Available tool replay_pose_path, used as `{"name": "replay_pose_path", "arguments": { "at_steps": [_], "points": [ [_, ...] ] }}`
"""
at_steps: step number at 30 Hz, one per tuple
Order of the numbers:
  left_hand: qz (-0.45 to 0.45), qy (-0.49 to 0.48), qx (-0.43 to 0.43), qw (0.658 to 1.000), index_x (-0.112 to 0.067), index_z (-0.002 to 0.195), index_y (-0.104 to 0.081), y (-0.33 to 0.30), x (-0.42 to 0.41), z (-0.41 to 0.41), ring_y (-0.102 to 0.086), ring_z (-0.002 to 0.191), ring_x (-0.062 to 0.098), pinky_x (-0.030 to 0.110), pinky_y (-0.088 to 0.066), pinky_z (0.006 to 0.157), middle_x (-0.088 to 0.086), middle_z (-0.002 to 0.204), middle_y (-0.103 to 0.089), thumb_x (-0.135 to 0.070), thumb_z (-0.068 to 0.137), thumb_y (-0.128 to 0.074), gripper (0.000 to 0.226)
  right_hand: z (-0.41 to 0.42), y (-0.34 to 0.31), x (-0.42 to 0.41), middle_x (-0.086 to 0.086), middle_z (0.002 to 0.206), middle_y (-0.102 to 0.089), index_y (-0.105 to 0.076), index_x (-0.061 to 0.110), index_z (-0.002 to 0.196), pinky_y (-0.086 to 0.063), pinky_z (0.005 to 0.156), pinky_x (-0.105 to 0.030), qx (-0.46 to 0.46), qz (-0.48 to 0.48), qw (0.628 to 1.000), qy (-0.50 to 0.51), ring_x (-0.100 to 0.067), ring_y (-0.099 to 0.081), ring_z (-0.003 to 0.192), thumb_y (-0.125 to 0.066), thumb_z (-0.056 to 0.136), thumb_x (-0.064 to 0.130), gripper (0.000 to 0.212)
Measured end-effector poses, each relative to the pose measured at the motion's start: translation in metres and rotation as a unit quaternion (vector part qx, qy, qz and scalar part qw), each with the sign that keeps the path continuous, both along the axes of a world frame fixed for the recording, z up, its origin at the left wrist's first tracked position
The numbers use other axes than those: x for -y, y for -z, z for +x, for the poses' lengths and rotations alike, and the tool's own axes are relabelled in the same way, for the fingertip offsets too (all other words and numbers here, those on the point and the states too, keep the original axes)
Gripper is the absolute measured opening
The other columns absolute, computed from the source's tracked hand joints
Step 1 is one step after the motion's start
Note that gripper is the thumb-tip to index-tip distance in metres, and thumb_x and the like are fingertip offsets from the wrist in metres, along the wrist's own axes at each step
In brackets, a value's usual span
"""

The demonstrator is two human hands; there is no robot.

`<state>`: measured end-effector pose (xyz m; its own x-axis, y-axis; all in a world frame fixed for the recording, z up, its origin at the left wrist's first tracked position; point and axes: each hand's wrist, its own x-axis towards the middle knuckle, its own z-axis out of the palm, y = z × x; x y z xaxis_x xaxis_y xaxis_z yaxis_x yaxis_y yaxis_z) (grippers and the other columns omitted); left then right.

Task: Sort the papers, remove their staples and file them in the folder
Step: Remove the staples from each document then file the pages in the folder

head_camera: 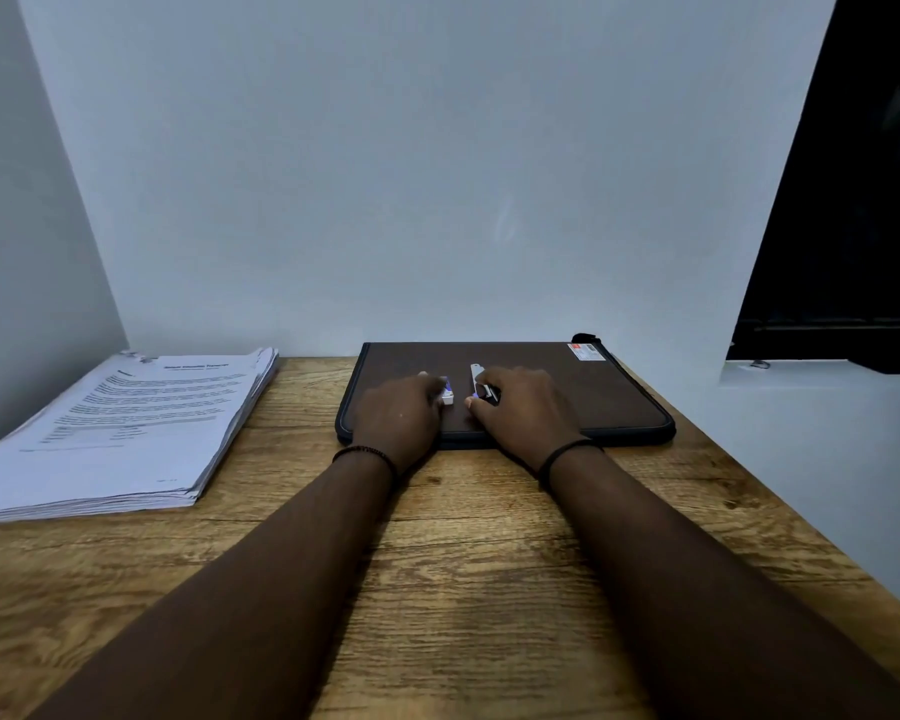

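A dark brown zipped folder lies flat against the wall at the back of the wooden table. On top of it my left hand curls its fingers round a small white and blue object. My right hand grips a slim silver tool that points away from me. What the two small items are is hard to tell. A thick stack of printed papers lies at the table's left side, apart from both hands.
A light wall stands right behind the folder and papers. The table's right edge runs diagonally past the folder, with a white surface beyond it. A dark opening fills the upper right.
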<state>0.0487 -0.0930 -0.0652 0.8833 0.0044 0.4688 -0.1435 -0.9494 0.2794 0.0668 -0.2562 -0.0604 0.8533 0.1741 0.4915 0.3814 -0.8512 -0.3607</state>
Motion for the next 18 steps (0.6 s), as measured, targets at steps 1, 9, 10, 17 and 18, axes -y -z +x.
{"name": "replay_pose_path", "arguments": {
  "at_steps": [1, 9, 10, 17, 18],
  "points": [
    [0.001, -0.001, -0.002, 1.0, -0.024, 0.125, -0.067, -0.0002, 0.0, -0.0001, -0.062, 0.114, 0.026, 0.039, -0.05, 0.094, 0.004, 0.134, -0.063, -0.028, 0.102, -0.048, 0.03, 0.0005, 0.0007, -0.0004, -0.004, 0.101, -0.07, -0.071, 0.025, 0.1, -0.049, 0.081, -0.033, 0.0, 0.0, 1.0, -0.001, -0.028, -0.06, 0.103, -0.066, 0.089, 0.042, 0.021],
    [-0.045, -0.014, 0.003, 0.999, -0.022, 0.136, -0.056, 0.0016, -0.0029, 0.002, -0.062, 0.114, 0.028, 0.039, -0.049, 0.094, 0.007, 0.123, -0.068, -0.029, 0.097, -0.054, 0.04, 0.0004, 0.0007, -0.0019, -0.003, 0.113, -0.07, -0.067, 0.027, 0.123, -0.049, 0.088, -0.035, 0.002, 0.005, 1.0, -0.008, -0.03, -0.058, 0.111, -0.064, 0.09, 0.046, 0.038],
    [-0.057, -0.015, 0.002, 0.998, -0.021, 0.136, -0.056, 0.0017, -0.0031, 0.0021, -0.062, 0.113, 0.029, 0.039, -0.049, 0.093, 0.007, 0.122, -0.068, -0.029, 0.096, -0.056, 0.041, -0.0001, 0.0002, -0.0016, -0.004, 0.114, -0.07, -0.066, 0.026, 0.124, -0.049, 0.088, -0.035, 0.0, 0.011, 1.0, -0.009, -0.03, -0.059, 0.111, -0.063, 0.09, 0.045, 0.039],
    [-0.03, -0.033, 0.002, 0.999, -0.017, 0.103, -0.069, 0.0024, -0.0035, 0.0058, -0.064, 0.092, 0.026, 0.039, -0.053, 0.079, 0.005, 0.097, -0.071, -0.029, 0.096, -0.055, 0.02, -0.0048, -0.003, 0.0005, -0.001, 0.095, -0.068, -0.064, 0.025, 0.099, -0.05, 0.078, -0.035, -0.017, 0.013, 1.0, -0.013, -0.027, -0.058, 0.098, -0.06, 0.086, 0.033, 0.016],
    [-0.025, -0.035, 0.004, 0.999, -0.017, 0.105, -0.069, 0.0022, -0.0041, 0.0061, -0.064, 0.093, 0.026, 0.038, -0.053, 0.079, 0.005, 0.099, -0.071, -0.029, 0.097, -0.055, 0.02, -0.0051, -0.0032, 0.0003, -0.002, 0.095, -0.068, -0.064, 0.024, 0.1, -0.05, 0.078, -0.035, -0.017, 0.013, 1.0, -0.013, -0.027, -0.058, 0.098, -0.06, 0.087, 0.033, 0.016]
  ]
}}
